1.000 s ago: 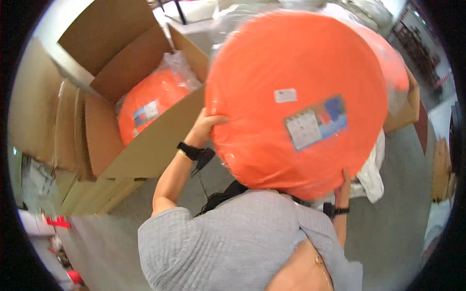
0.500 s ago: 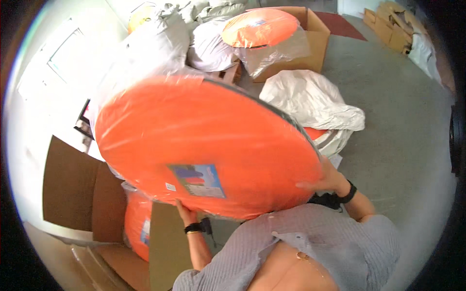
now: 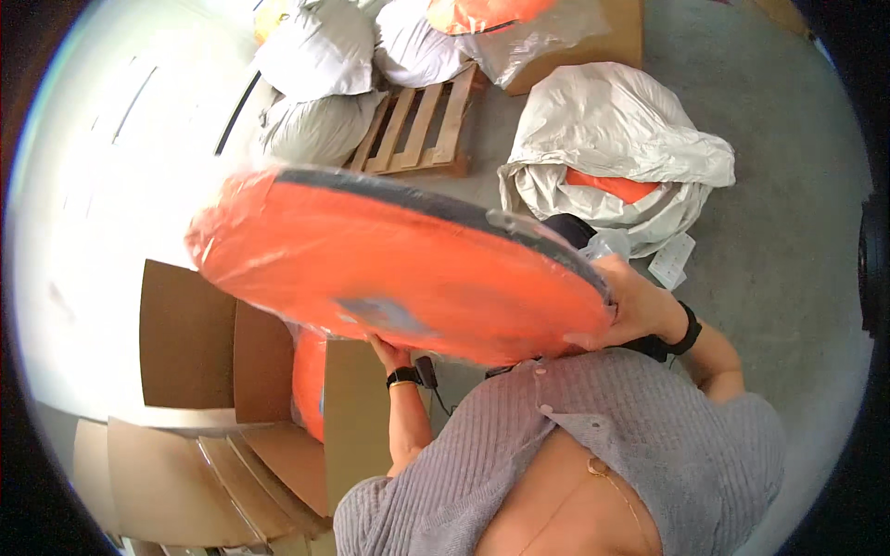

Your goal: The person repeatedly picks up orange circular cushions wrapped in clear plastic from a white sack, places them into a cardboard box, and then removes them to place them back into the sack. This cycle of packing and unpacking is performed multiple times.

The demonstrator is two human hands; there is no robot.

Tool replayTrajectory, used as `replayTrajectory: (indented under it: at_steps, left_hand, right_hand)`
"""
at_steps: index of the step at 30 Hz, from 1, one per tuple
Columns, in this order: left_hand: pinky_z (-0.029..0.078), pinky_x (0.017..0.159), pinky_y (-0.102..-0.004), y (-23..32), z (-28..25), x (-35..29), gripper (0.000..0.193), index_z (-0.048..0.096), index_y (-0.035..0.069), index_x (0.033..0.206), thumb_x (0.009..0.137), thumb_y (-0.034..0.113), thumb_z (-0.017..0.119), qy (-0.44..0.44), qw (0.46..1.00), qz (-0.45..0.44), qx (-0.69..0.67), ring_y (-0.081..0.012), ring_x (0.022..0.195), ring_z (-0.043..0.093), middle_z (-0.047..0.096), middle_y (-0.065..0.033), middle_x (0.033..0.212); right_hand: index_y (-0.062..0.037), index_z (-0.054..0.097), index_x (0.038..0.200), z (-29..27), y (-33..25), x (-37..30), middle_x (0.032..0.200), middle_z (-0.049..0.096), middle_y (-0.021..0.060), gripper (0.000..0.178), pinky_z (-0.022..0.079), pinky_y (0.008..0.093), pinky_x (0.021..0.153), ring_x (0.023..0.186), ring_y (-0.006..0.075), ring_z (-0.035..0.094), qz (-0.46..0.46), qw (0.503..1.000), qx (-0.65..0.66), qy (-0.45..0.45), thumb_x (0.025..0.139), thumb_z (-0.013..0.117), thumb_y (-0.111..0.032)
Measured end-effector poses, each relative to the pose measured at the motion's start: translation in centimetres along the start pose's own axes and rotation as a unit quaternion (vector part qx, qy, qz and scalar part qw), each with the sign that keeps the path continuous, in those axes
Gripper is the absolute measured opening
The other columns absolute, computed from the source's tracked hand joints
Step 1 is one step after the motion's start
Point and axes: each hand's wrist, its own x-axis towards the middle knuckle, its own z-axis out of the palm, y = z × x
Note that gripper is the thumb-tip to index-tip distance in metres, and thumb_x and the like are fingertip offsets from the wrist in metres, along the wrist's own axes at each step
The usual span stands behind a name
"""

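Observation:
Between my hands I hold a large round orange disc (image 3: 417, 269) with a dark edge band, wrapped in clear plastic, tilted in front of me. A blurred printed label shows on its face. My right hand (image 3: 640, 301) grips the disc's right edge, thumb on the orange face. At the lower edge, my left hand (image 3: 391, 354) supports it from below, its fingers partly hidden behind the disc. Just left of that hand stands an open cardboard box (image 3: 362, 408) with another plastic-wrapped orange disc (image 3: 310, 385) inside.
A white sack (image 3: 603, 120) with something orange inside lies on the floor at right, beside a small white card (image 3: 672, 261). Beyond are a wooden pallet (image 3: 417, 130), stuffed white bags (image 3: 320, 56), and a carton (image 3: 593, 56) with an orange disc (image 3: 487, 14) on top.
The disc has tipped, so its face looks narrower and its dark edge shows more. Both hands still hold it. The view has shifted downward, bringing more of the pallet and the floor sack into sight.

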Motion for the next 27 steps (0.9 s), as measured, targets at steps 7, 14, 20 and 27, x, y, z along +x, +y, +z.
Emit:
replayTrajectory:
  at_steps: [7,14,20,27]
  left_hand:
    - [0.037,0.097,-0.0398,5.5,2.6,-2.6,0.051,0.037,0.003,0.127,0.086,0.031,0.051,-0.085,0.994,-0.071,-0.024,-0.0255,0.116,0.044,0.044,-0.01,0.128]
    - [0.04,0.092,-0.0369,16.1,5.0,-4.2,0.07,0.038,0.002,0.125,0.064,0.013,0.071,-0.16,0.983,-0.004,0.095,-0.0232,0.108,0.05,0.051,-0.0107,0.12]
    - [0.043,0.081,-0.0331,27.1,3.3,-7.7,0.037,0.051,0.002,0.103,0.074,0.021,0.062,-0.011,0.74,0.511,0.437,-0.0212,0.09,0.054,0.057,-0.0096,0.097]
    - [0.044,0.082,-0.0297,44.6,5.0,-11.5,0.034,0.048,0.002,0.11,0.082,0.02,0.053,0.012,0.772,0.49,0.404,-0.0181,0.091,0.054,0.056,-0.0084,0.102]
  right_hand:
    - [-0.0025,0.049,0.117,-1.3,17.0,-8.1,0.117,0.051,0.0158,0.041,0.039,0.0382,0.092,0.108,0.0285,0.05,-0.028,0.866,-0.447,0.225,0.081,0.056,-0.021]
    - [0.0005,0.038,0.124,-2.5,11.9,6.6,0.121,0.048,0.013,0.054,0.036,0.0367,0.094,0.108,0.0264,0.048,0.238,0.833,0.425,0.262,0.082,0.052,-0.031]
    - [-0.0044,0.039,0.127,2.9,9.3,17.4,0.124,0.045,0.0077,0.059,0.032,0.0336,0.097,0.11,0.0199,0.044,0.238,0.886,0.374,0.136,0.085,0.047,-0.044]
    - [-0.0029,0.054,0.102,7.6,10.2,21.7,0.073,0.057,-0.0019,0.024,0.043,0.0202,0.053,0.058,0.0064,0.052,0.244,0.922,0.245,-0.174,0.081,0.059,-0.014]
